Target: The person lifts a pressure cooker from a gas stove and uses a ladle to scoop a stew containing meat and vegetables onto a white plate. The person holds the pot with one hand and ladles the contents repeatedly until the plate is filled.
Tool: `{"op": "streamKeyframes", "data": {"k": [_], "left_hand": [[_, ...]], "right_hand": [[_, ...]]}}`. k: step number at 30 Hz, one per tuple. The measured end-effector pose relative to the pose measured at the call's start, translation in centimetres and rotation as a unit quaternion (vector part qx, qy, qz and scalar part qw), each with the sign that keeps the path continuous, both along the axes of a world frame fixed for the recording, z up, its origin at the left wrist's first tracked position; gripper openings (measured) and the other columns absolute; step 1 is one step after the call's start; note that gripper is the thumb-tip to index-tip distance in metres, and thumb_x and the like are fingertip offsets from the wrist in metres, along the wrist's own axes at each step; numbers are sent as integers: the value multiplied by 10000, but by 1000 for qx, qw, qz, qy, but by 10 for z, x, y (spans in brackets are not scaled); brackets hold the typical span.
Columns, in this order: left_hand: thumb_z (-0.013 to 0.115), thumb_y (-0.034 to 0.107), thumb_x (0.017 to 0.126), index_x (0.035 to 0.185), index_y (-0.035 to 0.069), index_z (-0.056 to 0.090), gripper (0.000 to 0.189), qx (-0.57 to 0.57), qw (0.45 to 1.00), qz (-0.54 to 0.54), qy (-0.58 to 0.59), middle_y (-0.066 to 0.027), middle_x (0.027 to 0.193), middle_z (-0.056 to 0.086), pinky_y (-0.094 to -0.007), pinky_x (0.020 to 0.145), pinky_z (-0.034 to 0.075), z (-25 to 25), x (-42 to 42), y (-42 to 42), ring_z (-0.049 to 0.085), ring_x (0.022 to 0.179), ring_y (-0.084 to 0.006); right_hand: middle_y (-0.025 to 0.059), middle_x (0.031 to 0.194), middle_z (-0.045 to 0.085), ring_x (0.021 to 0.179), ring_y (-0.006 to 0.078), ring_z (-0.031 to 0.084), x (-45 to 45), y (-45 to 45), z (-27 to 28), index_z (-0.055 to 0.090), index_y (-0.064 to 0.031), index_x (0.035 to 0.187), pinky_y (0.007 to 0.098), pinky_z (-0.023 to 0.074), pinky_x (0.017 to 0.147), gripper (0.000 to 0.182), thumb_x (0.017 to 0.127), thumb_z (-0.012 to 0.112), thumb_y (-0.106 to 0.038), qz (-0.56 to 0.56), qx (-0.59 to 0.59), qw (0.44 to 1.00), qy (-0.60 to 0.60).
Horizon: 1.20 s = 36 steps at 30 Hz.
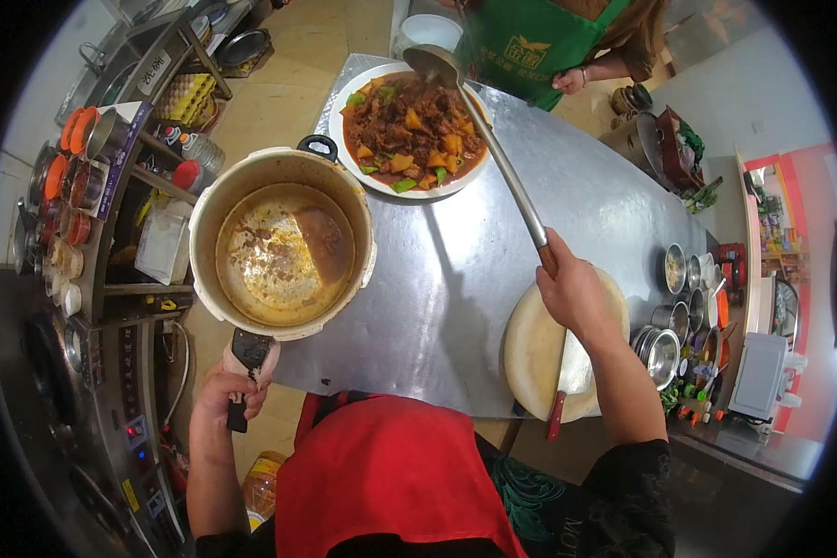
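My left hand [234, 390] grips the black handle of a pressure cooker pot [286, 258], with a pale cloth around the handle. The pot is lidless, with a little brown sauce and bits of food at its bottom. In my right hand [575, 289] is the wooden grip of a long metal ladle [509, 164]. The ladle's bowl is over the upper right rim of a large white plate [335, 132], which holds a stew of meat, potato chunks and green pepper [411, 132] in sauce. Whether the bowl touches the food, I cannot tell.
A round chopping board [530, 349] with a red-handled cleaver [565, 380] lies on the steel table [404, 300]. Metal bowls [662, 356] stand at the right. A person in a green apron [537, 49] stands across the table, near a white tub [430, 31]. Shelves and a stove line the left.
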<state>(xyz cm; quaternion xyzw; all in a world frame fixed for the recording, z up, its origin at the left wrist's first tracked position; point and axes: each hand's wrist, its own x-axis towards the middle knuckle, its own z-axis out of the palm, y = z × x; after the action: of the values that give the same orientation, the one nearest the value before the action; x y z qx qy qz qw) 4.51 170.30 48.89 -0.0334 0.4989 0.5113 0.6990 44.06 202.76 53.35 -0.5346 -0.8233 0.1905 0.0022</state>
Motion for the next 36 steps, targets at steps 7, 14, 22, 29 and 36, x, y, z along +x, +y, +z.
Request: {"op": "streamKeyframes", "data": {"k": [7, 14, 22, 29, 36], "left_hand": [[591, 8, 632, 1208, -19, 497, 584, 2, 1000, 5, 10, -153, 749, 553, -298, 345, 400, 2, 2, -1, 513, 463, -189], [598, -13, 625, 1207, 54, 508, 592, -13, 1000, 6, -17, -162, 747, 583, -310, 355, 403, -2, -1, -2, 518, 480, -196], [611, 10, 624, 1107, 21, 537, 489, -11, 1000, -20, -10, -135, 723, 573, -313, 360, 398, -6, -3, -5, 519, 476, -196], [619, 39, 662, 1162, -13, 509, 515, 22, 999, -41, -13, -127, 747, 551, -299, 354, 392, -19, -8, -12, 506, 481, -172], [636, 64, 664, 1069, 9, 499, 431, 31, 999, -27, 8, -102, 729, 534, -297, 352, 387, -8, 0, -4, 513, 486, -163]], "right_hand": [[222, 818, 683, 709, 438, 646, 8, 0, -15, 430, -74, 1409, 519, 514, 658, 558, 877, 589, -135, 5, 23, 1000, 2], [183, 789, 678, 670, 400, 646, 22, 7, -66, 425, -122, 1426, 506, 503, 605, 550, 895, 567, -109, 38, 121, 992, -19], [180, 859, 696, 703, 391, 661, 15, 3, -61, 426, -112, 1437, 484, 525, 644, 575, 883, 581, -94, 6, 66, 998, -8], [89, 751, 611, 535, 210, 576, 22, -8, -66, 452, -28, 1424, 346, 485, 540, 582, 855, 579, -27, -28, -68, 962, 263], [5, 640, 467, 452, 101, 458, 15, -20, -2, 476, -51, 1389, 239, 364, 424, 579, 820, 557, 16, -155, -433, 759, 461]]}}
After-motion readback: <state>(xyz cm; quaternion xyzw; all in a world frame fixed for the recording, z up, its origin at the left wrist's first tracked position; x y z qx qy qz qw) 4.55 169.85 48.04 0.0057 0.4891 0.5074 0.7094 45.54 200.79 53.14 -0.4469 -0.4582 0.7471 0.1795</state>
